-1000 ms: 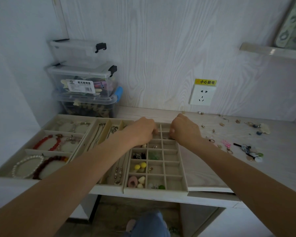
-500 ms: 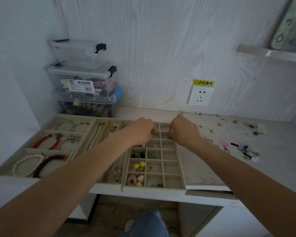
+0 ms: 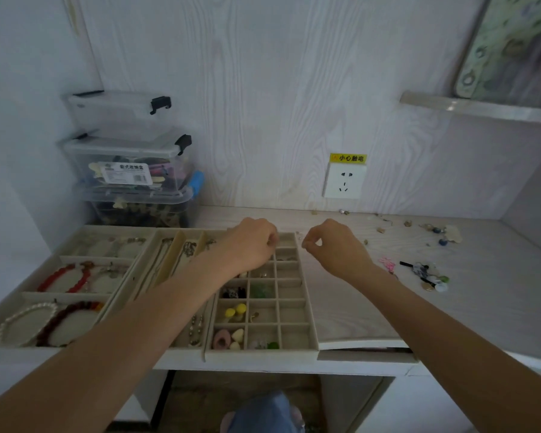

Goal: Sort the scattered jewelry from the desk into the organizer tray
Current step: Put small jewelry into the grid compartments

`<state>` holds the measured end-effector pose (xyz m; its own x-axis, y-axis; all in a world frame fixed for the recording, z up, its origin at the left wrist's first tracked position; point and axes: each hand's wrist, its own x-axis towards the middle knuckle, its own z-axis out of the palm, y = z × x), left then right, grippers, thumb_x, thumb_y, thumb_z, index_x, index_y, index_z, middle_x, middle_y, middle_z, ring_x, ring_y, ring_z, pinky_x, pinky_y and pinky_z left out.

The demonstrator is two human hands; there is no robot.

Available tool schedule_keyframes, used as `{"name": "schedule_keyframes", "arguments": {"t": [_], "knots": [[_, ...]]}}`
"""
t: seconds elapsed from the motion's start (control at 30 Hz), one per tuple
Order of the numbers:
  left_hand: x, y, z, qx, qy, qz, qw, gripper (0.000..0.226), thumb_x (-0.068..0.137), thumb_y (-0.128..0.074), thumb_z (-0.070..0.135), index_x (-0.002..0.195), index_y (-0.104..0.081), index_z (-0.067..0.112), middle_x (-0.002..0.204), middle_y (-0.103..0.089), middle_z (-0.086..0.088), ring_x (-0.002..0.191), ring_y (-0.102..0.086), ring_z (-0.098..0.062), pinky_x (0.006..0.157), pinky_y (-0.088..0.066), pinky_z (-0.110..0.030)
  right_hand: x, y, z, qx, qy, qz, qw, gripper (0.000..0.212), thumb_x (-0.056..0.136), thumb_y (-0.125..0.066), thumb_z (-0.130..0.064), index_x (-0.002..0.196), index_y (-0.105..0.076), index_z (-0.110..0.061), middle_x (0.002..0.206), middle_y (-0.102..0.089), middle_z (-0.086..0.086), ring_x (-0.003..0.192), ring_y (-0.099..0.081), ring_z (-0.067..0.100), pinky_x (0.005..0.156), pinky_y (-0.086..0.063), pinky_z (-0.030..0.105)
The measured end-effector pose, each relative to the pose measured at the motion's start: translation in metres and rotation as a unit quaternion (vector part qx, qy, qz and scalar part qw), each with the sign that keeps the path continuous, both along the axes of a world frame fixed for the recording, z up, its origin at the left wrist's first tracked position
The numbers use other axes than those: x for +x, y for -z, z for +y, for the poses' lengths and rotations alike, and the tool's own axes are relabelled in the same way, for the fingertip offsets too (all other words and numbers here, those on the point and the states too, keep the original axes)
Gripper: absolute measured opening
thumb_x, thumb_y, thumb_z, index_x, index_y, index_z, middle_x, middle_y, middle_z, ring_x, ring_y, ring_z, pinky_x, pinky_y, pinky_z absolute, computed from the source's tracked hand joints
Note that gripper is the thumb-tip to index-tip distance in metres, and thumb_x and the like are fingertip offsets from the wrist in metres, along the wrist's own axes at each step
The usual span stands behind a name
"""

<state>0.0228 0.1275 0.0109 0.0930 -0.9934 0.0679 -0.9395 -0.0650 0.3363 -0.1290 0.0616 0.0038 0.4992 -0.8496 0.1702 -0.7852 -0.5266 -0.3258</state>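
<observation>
The beige grid organizer tray [image 3: 310, 310] lies at the desk's front edge, with small earrings and charms in several cells. My left hand [image 3: 250, 245] hovers over its far cells, fingers curled, fingertips down by a top cell; whatever they pinch is too small to see. My right hand [image 3: 334, 250] is just right of the tray's far corner, thumb and forefinger tip to tip, nothing visible between them. Scattered jewelry [image 3: 427, 276] lies on the desk to the right, with a pink piece [image 3: 388, 264] and more small pieces [image 3: 434, 230] near the wall.
Left of the grid tray sit a necklace tray [image 3: 166, 264] and a bracelet tray with a red bracelet [image 3: 64, 279] and a pearl bracelet [image 3: 19, 321]. Stacked clear storage boxes [image 3: 128, 157] fill the back left corner. A wall socket [image 3: 344, 182] and a shelf [image 3: 481, 107] are on the wall.
My hands were close together over the tray's far cells; now my right hand has drawn off to the right, leaving a gap. My left hand stays over the cells.
</observation>
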Motion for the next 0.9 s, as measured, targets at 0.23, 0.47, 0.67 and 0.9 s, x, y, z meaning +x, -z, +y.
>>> {"name": "schedule_keyframes", "arguments": {"t": [0.23,0.47,0.67,0.9], "knots": [[-0.059,-0.013,-0.019,-0.045,0.057,0.026,0.997,0.028,0.095,-0.046,0.013,0.118,-0.061,0.012,0.125,-0.059,-0.002,0.111,-0.055,-0.016,0.097,-0.044,-0.03,-0.088,0.006,-0.02,0.052,0.072,-0.06,0.994,0.027,0.095,-0.045,-0.01,0.11,-0.067,-0.013,0.119,-0.063,0.008,0.105,-0.06,0.023,0.085,-0.042,0.023],[-0.139,0.0,-0.064,0.074,0.147,0.039,0.986,0.037,0.096,-0.043,0.006,0.132,-0.051,0.011,0.14,-0.046,-0.007,0.127,-0.044,-0.022,0.098,-0.033,-0.023,-0.174,0.023,-0.043,0.108,0.167,-0.023,0.98,0.038,0.095,-0.04,-0.002,0.129,-0.052,-0.014,0.137,-0.05,0.007,0.12,-0.051,0.022,0.092,-0.038,0.025],[-0.169,0.027,-0.086,0.083,0.148,0.042,0.985,0.045,0.093,-0.038,-0.004,0.133,-0.05,0.009,0.139,-0.046,-0.01,0.127,-0.043,-0.026,0.106,-0.037,-0.035,-0.182,0.029,-0.054,0.109,0.165,-0.014,0.98,0.035,0.09,-0.059,-0.019,0.124,-0.06,-0.014,0.13,-0.057,0.007,0.115,-0.055,0.022,0.095,-0.04,0.028],[-0.193,0.048,-0.121,0.044,0.124,0.003,0.991,0.042,0.096,-0.039,0.005,0.134,-0.05,0.019,0.138,-0.049,-0.006,0.127,-0.044,-0.026,0.103,-0.037,-0.041,-0.172,0.031,-0.066,0.122,0.169,-0.027,0.978,0.019,0.078,-0.068,-0.007,0.096,-0.067,-0.015,0.106,-0.066,0.012,0.092,-0.062,0.023,0.068,-0.049,0.025]]}}
